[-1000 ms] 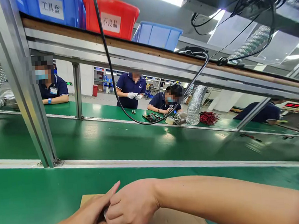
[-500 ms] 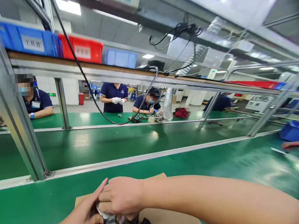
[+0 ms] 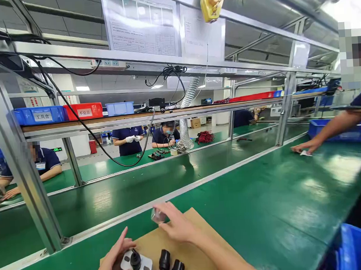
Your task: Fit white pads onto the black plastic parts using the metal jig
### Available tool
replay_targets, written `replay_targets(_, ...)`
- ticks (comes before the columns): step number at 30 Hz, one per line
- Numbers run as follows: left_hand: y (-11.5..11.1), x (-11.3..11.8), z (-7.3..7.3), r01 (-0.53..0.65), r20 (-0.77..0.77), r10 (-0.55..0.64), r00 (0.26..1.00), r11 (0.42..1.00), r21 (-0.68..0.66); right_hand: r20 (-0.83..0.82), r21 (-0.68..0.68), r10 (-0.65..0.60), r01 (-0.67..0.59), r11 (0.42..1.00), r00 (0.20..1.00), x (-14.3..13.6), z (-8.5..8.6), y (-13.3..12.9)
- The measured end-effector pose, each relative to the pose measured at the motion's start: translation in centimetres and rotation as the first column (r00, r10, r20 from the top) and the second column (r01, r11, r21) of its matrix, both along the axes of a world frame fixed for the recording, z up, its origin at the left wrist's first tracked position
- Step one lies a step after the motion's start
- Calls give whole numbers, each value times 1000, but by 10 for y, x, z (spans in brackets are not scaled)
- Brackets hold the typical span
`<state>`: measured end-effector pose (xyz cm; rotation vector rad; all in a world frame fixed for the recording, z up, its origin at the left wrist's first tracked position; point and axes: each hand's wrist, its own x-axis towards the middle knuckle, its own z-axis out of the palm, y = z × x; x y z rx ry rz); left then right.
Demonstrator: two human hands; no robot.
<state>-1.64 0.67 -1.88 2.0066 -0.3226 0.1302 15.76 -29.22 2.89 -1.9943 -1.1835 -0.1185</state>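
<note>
— Brown cardboard sheet, item one: flat on the green bench in front of me. What sits on it?

— Item two, a grey plate with a black knob, at the sheet's near left corner. My left hand cups it from the left, thumb up beside the knob, fingers curled under the plate's edge; a loose hold, the hand half open.

— Item three?

— Two black cylindrical parts, upright, just right of the plate, touching each other, on the cardboard. Neither of my hands touches them.

— And the right hand?

— My right hand is raised above the far edge of the sheet, thumb and forefinger pinched on a small clear plastic piece, the other fingers loosely spread. I cannot tell what the piece is; it is blurred.

— Surroundings, briefly.

— A conveyor belt, green, runs beyond the bench past an aluminium frame post. On the shelf above it: a blue bin, a red bin. At the far right a co-worker's hand rests on a scrap of white paper on the bench, well apart from my own things.
</note>
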Motion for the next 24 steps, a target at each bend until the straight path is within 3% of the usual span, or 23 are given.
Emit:
replay_targets(2,-4,1,5,-10,10,9,1000,999,31,-61,-17,-67,67,998,996,6,-20,-10)
replay_targets(5,-12,3,12,-23,18,22,1000,998,51,-112,-62,-53,46,997,992,13,-40,-17)
replay_targets(7,-19,3,12,-35,25,34,999,999,22,-137,-82,-40,28,996,990,16,-46,-19)
replay_targets(10,-27,2,12,-107,155,107,982,994,-13,-171,-109,-44,25,994,984,20,-48,-20)
replay_targets(13,-29,1,13,-281,354,281,892,958,-53,-183,-119,-46,24,993,982,21,-48,-20)
replay_targets(15,-25,0,14,-363,517,309,798,932,3,-172,-114,-53,33,993,984,21,-49,-19)
replay_targets(18,-14,-1,15,-390,762,89,642,893,225,-144,-98,-56,42,994,988,20,-52,-19)
replay_targets(20,-6,-1,16,-418,821,-16,571,855,307,-123,-87,-45,35,996,991,20,-53,-20)
replay_targets(22,-1,1,18,-451,829,16,559,845,287,-86,-66,-48,42,997,995,19,-52,-21)
replay_targets(24,2,4,21,-456,772,162,614,871,180,-16,-23,-68,68,997,998,16,-47,-18)
